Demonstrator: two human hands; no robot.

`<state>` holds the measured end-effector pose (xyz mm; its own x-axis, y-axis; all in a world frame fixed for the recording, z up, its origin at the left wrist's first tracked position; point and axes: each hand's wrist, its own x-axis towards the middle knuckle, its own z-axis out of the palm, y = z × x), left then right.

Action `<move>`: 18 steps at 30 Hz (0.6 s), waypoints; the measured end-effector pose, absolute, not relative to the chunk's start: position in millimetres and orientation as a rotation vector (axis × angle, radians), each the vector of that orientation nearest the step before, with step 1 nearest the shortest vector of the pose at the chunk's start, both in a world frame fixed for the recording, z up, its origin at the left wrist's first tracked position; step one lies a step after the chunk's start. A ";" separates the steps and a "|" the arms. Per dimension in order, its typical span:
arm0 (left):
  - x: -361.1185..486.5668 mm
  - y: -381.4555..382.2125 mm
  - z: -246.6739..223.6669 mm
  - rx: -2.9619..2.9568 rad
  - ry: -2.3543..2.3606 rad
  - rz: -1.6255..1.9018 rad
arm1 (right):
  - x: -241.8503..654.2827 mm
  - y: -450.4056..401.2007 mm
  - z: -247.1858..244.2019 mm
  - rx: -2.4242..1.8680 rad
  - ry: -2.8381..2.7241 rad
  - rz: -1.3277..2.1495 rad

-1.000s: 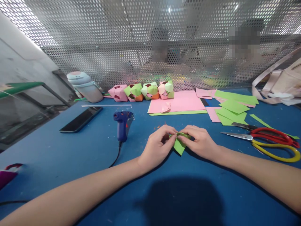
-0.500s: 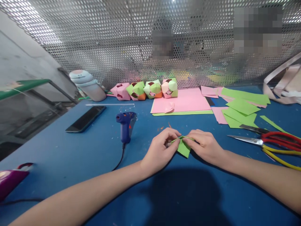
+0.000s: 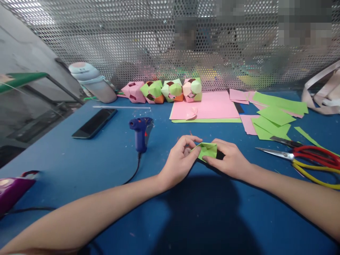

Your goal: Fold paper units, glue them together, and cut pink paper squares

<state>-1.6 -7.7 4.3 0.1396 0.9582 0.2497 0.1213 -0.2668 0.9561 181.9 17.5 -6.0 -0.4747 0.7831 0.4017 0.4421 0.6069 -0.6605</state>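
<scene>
Between my two hands is a small folded piece of green paper (image 3: 208,150), held just above the blue table. My left hand (image 3: 179,161) pinches its left edge between thumb and fingers. On the right side, my right hand (image 3: 231,158) grips it, thumb at the lower edge and fingers behind the upper corner. Beyond the hands, a small folded pink piece (image 3: 192,113) rests on a stack of pink sheets (image 3: 212,105). A blue glue gun (image 3: 141,134) stands to the left of my left hand.
Four folded paper shapes (image 3: 152,92) line the back, beside a bottle (image 3: 92,83). A phone (image 3: 95,124) lies left. Scissors (image 3: 285,154), other red-handled scissors and green paper pieces (image 3: 276,115) lie right. A purple tool (image 3: 14,191) is at far left.
The green paper has been turned up and now shows a wider creased face. My right hand's thumb has moved to its lower edge. The whole view has shifted slightly.
</scene>
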 end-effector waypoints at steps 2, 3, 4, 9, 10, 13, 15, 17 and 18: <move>-1.0 -8.0 4.2 1.576 1.052 1.203 | 181.6 18.2 -7.9 -0.927 -2.093 0.633; -0.8 -7.9 3.9 1.589 1.043 1.189 | 181.5 18.8 -8.7 -0.922 -2.072 0.648; -0.7 -7.6 3.3 1.598 1.042 1.177 | 181.4 19.5 -9.4 -0.922 -2.056 0.662; -1.5 -4.2 -2.4 1.577 1.121 1.051 | 181.4 21.4 -11.2 -0.923 -2.088 0.718; -1.8 -3.4 -3.5 1.600 1.148 1.019 | 181.3 21.3 -11.2 -0.926 -2.098 0.714; -2.5 -0.9 -3.8 1.727 1.233 1.001 | 180.5 19.8 -9.9 -0.937 -2.110 0.699; -2.4 0.5 -1.4 1.765 1.291 1.024 | 180.0 18.3 -8.1 -0.930 -2.116 0.700; -1.8 1.5 2.5 1.716 1.349 1.035 | 179.9 17.0 -5.9 -0.923 -2.130 0.691; -1.3 1.7 4.5 1.660 1.366 1.028 | 180.2 16.4 -4.8 -0.919 -2.137 0.683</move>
<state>-1.3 1.7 4.5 0.1117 0.9859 0.1244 0.3928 -0.1588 0.9058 180.2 16.4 -4.8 -0.5017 0.7711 0.3921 0.4008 0.6088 -0.6846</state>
